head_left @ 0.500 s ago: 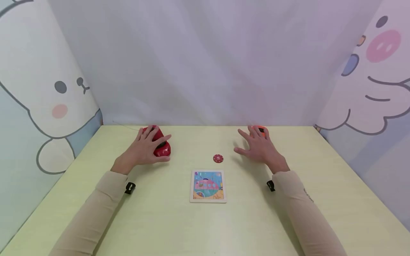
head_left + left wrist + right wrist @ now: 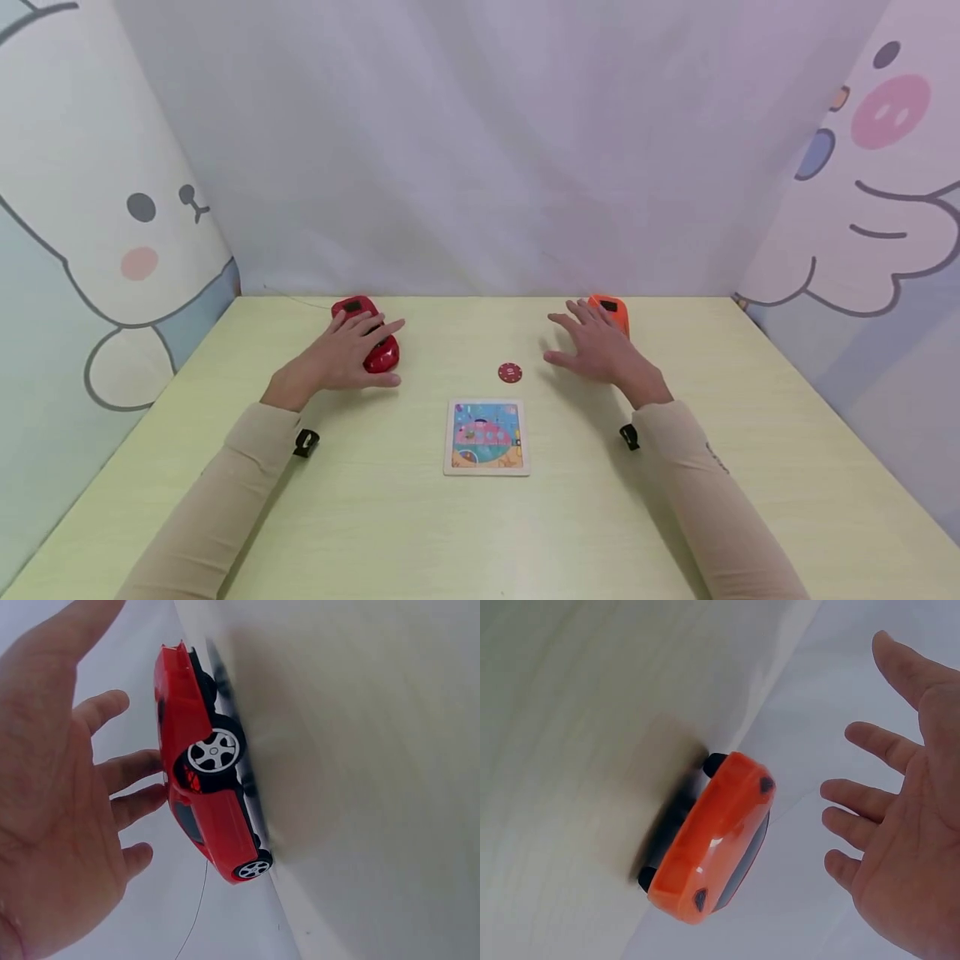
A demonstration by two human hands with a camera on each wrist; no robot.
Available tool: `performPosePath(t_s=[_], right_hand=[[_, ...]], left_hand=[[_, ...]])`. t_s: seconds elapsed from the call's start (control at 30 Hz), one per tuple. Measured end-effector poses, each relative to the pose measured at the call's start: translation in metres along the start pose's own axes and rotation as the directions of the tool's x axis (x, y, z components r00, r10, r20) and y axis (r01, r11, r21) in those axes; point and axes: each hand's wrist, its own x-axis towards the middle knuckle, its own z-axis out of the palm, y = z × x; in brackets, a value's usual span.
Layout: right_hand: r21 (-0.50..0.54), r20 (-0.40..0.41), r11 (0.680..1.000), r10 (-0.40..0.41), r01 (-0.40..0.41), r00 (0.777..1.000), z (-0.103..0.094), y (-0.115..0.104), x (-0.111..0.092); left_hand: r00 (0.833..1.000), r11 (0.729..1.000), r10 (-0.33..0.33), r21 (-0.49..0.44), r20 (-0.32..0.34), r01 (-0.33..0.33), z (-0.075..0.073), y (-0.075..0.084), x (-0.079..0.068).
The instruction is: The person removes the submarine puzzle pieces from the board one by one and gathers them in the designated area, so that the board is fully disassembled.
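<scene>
A glossy red toy car [image 2: 383, 357] stands on its wheels toward the back left of the table. My left hand [image 2: 336, 357] is over it with fingers spread and covers its middle. In the left wrist view, two fingertips come close to the top of the car [image 2: 225, 825]; whether they touch cannot be told. At the back right is an orange toy car [image 2: 613, 310], partly hidden behind my right hand [image 2: 603, 348]. The right wrist view shows a gap between those loosely spread fingers and the orange car [image 2: 718, 840]. Neither hand holds anything.
Between the hands lies a small red chip [image 2: 510, 372] with white marks. Nearer me is a square picture puzzle [image 2: 487, 435] in a pale frame. A grey-white cloth wall [image 2: 480, 167] rises behind the table's back edge; printed cartoon panels stand on both sides.
Both hands have drawn back slightly toward me, so more of the red and orange cars shows. The cars, chip and puzzle stay in place.
</scene>
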Motion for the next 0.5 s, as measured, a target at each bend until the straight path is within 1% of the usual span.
performPosePath(t_s=[0.13, 0.27, 0.4, 0.5], right_hand=[[0.059, 0.017, 0.998, -0.023, 0.022, 1.000, 0.002, -0.001, 0.001], [0.116, 0.055, 0.993, -0.028, 0.022, 0.998, 0.004, -0.005, 0.001], [0.150, 0.105, 0.988, -0.032, 0.016, 0.994, 0.005, -0.011, 0.001], [0.153, 0.143, 0.988, -0.026, 0.004, 0.989, 0.005, -0.015, 0.000]], left_hand=[[1.000, 1.000, 0.022, -0.001, -0.003, -0.022, 0.000, 0.002, 0.000], [0.999, 0.999, 0.045, -0.011, -0.006, -0.045, 0.001, 0.005, 0.001], [0.998, 0.998, 0.061, -0.023, -0.002, -0.061, -0.001, 0.008, 0.000], [0.997, 0.996, 0.072, -0.046, 0.004, -0.072, -0.003, 0.012, -0.001]])
